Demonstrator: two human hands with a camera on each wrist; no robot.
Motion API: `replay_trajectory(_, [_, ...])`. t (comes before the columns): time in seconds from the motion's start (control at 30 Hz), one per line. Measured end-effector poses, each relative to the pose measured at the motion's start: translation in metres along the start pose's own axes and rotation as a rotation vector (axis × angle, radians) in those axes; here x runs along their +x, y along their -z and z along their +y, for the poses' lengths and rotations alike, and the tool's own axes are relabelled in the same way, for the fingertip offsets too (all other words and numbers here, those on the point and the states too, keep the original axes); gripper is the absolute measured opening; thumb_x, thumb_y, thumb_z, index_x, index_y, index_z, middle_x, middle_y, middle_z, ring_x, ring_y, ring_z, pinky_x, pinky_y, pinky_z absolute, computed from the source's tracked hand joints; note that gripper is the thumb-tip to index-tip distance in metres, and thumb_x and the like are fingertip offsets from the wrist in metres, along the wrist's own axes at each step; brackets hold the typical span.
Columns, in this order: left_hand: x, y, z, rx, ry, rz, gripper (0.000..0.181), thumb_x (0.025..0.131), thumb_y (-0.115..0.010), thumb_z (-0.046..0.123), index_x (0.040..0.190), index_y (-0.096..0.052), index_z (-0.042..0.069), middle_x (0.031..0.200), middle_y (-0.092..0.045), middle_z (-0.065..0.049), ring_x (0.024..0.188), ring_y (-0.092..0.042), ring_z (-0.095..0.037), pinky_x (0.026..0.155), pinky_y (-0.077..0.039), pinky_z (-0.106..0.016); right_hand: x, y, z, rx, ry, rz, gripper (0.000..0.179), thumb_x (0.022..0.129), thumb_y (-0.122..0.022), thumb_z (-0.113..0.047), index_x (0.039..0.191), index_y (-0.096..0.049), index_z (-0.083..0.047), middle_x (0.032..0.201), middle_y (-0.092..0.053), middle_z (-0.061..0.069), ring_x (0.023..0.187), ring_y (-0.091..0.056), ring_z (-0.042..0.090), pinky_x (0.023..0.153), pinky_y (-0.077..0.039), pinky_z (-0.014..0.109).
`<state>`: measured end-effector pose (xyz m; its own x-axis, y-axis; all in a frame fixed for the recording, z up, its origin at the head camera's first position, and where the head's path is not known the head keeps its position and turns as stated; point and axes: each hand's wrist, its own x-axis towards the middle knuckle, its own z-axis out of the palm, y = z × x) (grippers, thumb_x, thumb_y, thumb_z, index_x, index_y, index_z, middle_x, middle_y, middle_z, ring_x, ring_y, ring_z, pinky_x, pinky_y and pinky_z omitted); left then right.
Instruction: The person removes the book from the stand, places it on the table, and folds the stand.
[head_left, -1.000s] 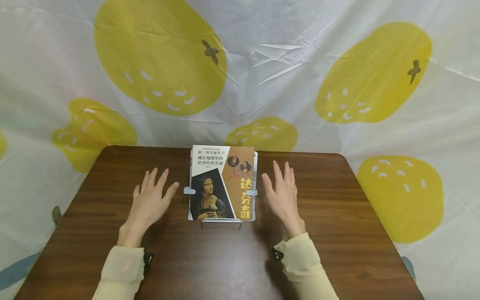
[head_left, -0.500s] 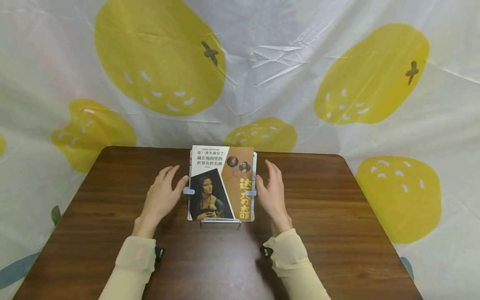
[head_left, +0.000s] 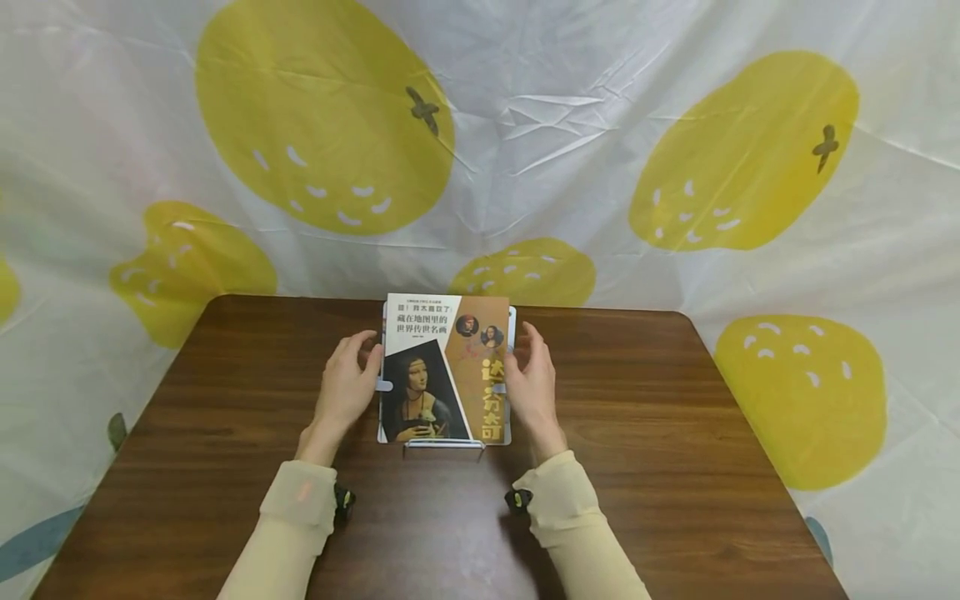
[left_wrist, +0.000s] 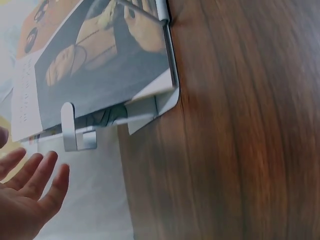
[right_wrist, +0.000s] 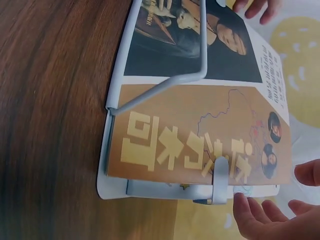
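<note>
A book (head_left: 420, 400) with a painted portrait and gold lettering on its cover leans upright on a white book stand (head_left: 512, 317). Along its bottom edge runs a metal wire bar (right_wrist: 190, 77). Side clips, one at the left edge (left_wrist: 68, 125) and one at the right (right_wrist: 220, 175), hook over the cover. Beside the book's left edge is my left hand (head_left: 345, 387), fingers loosely bent and spread, just off the stand in the left wrist view. My right hand (head_left: 534, 387) is at the right edge, thumb toward the cover's front and fingers reaching behind; nothing is gripped.
The stand rests on a dark brown wooden table (head_left: 675, 467), near its back edge. Behind hangs a white cloth (head_left: 525, 192) printed with yellow fruit. Dark wrist devices show at both cream sleeves (head_left: 296, 500).
Both hands have moved inward from either side toward the book's edges, and their spread fingers have bent a little. The book and stand have stayed in place.
</note>
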<state>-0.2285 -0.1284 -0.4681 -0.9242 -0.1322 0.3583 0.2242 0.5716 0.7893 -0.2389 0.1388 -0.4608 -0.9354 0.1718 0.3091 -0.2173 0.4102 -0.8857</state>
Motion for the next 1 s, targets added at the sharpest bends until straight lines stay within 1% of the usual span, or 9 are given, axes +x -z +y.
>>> replay_trajectory(0.07, [0.001,-0.004,0.000,-0.023,-0.002,0.007,0.031,0.097,-0.058,0.014,0.123,-0.060,-0.002,0.105,-0.061,-0.018,0.091,-0.062,-0.030,0.077,-0.047,-0.044,0.001,-0.001,0.000,0.000,-0.005,0.003,0.055,0.092,-0.058,-0.005,0.144,-0.043,-0.008,0.121,-0.054,0.018,0.111,-0.056,0.037,0.092,-0.045,0.051])
replay_trajectory(0.13, [0.002,-0.007,0.000,-0.037,0.009,0.002,0.029,0.096,-0.058,0.011,0.122,-0.061,-0.002,0.101,-0.061,-0.017,0.087,-0.062,-0.029,0.075,-0.047,-0.041,0.002,-0.002,0.000,-0.006,-0.010,0.018,0.054,0.090,-0.058,-0.004,0.142,-0.045,-0.007,0.120,-0.054,0.018,0.107,-0.056,0.034,0.089,-0.045,0.050])
replay_trajectory(0.27, [0.004,-0.011,0.000,-0.046,0.050,-0.025,0.029,0.094,-0.059,0.008,0.122,-0.061,-0.001,0.096,-0.062,-0.016,0.083,-0.061,-0.028,0.073,-0.046,-0.038,0.005,-0.004,0.001,-0.012,-0.038,0.043,0.049,0.089,-0.058,-0.003,0.137,-0.050,-0.004,0.116,-0.056,0.018,0.097,-0.056,0.027,0.080,-0.045,0.041])
replay_trajectory(0.37, [0.005,-0.012,-0.001,-0.055,0.077,-0.039,0.031,0.093,-0.061,0.006,0.124,-0.060,-0.001,0.096,-0.063,-0.016,0.082,-0.063,-0.028,0.073,-0.048,-0.038,0.006,-0.005,0.000,-0.002,-0.073,0.039,0.045,0.090,-0.059,-0.004,0.134,-0.053,-0.005,0.111,-0.058,0.015,0.092,-0.055,0.023,0.074,-0.045,0.035])
replay_trajectory(0.5, [0.007,-0.015,-0.004,-0.068,0.108,-0.056,0.034,0.092,-0.063,0.006,0.125,-0.058,-0.001,0.096,-0.064,-0.016,0.085,-0.064,-0.028,0.073,-0.050,-0.039,0.007,-0.009,-0.001,0.001,-0.107,0.039,0.041,0.091,-0.064,-0.007,0.131,-0.056,-0.006,0.104,-0.060,0.010,0.089,-0.056,0.022,0.073,-0.047,0.034])
replay_trajectory(0.73, [0.010,-0.019,-0.007,-0.070,0.139,-0.043,0.035,0.091,-0.068,0.008,0.123,-0.059,0.001,0.094,-0.064,-0.014,0.086,-0.065,-0.027,0.073,-0.050,-0.037,0.007,-0.018,-0.003,-0.056,-0.181,0.034,0.040,0.088,-0.066,-0.008,0.126,-0.054,-0.005,0.100,-0.057,0.009,0.088,-0.057,0.022,0.075,-0.048,0.035])
replay_trajectory(0.87, [0.010,-0.019,-0.005,-0.076,0.152,-0.043,0.035,0.090,-0.070,0.008,0.122,-0.059,0.001,0.093,-0.063,-0.013,0.084,-0.064,-0.026,0.071,-0.048,-0.035,0.009,-0.020,-0.005,-0.091,-0.185,0.042,0.038,0.086,-0.069,-0.010,0.121,-0.055,-0.004,0.098,-0.055,0.009,0.087,-0.055,0.023,0.077,-0.046,0.036])
replay_trajectory(1.0, [0.011,-0.019,-0.003,-0.078,0.147,-0.047,0.035,0.090,-0.070,0.008,0.122,-0.059,0.001,0.093,-0.063,-0.013,0.084,-0.064,-0.026,0.070,-0.048,-0.035,0.012,-0.019,-0.005,-0.113,-0.177,0.065,0.035,0.083,-0.070,-0.006,0.116,-0.058,-0.004,0.093,-0.056,0.010,0.083,-0.056,0.023,0.074,-0.047,0.036])
